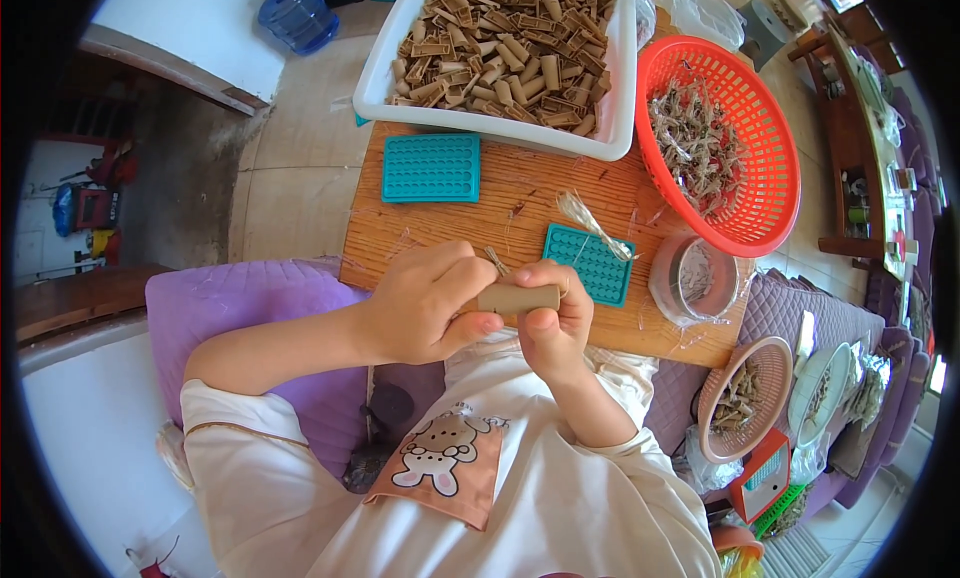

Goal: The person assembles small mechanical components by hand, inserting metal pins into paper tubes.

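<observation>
Got a tan tube over the wooden table's near edge, left hand curled closed on one end, right hand pinching the other, thumb underneath. Teal bumpy tray sits just beyond.

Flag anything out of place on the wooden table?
One minor thing: the pale stringy bundle lies loose, its end trailing over the right teal tray, unlike the pile contained in the red basket. No obvious damage shows.
</observation>
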The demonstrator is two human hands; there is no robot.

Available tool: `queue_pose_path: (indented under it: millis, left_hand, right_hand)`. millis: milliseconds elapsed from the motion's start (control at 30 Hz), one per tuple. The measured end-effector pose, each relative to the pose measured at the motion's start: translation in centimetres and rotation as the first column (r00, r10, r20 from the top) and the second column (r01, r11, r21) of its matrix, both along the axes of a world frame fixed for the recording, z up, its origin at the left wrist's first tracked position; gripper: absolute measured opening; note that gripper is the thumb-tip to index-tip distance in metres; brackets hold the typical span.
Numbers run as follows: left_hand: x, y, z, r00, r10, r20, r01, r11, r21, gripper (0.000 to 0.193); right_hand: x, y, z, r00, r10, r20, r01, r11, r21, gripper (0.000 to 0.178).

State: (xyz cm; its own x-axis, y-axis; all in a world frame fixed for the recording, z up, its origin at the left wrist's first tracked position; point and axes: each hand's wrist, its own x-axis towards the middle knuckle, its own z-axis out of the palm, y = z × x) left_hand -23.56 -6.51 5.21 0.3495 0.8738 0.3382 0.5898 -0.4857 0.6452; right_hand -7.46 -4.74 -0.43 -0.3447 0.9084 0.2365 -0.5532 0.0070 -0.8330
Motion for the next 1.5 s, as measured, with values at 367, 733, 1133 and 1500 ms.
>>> queue_pose_path:
  millis: [367, 733, 1133, 1500]
  left_hand:
    - [0.2, 0.7, -1.2, 1.000, -0.005, -0.005, 0.005, 0.996, 0.092, 0.032]
    - [1.7, -1.2, -0.7, 0.890, 0.150, 0.430, 0.180, 0.751, -0.635, 0.036]
    - [0.3, -0.4, -1.4, 0.863, 0.218, 0.455, 0.174, 0.718, -0.674, 0.026]
    - [1.3, 0.0, -1.7, 0.980, -0.058, 0.191, 0.179, 0.680, -0.711, 0.037]
  right_hand:
    - [-0.2, -1.5, -0.4, 0.880, 0.241, -0.410, -0.446, 0.718, -0.534, 0.034]
    - [-0.5, -2.9, -2.0, 0.694, 0.366, -0.620, -0.711, 0.481, -0.512, 0.041]
    - [17.6, 7.5, 1.8, 0.327, 0.022, 0.945, 0.059, 0.997, -0.043, 0.012]
    - [22.6, 10.8, -3.7, -0.229, -0.299, 0.926, -0.266, 0.934, 0.236, 0.013]
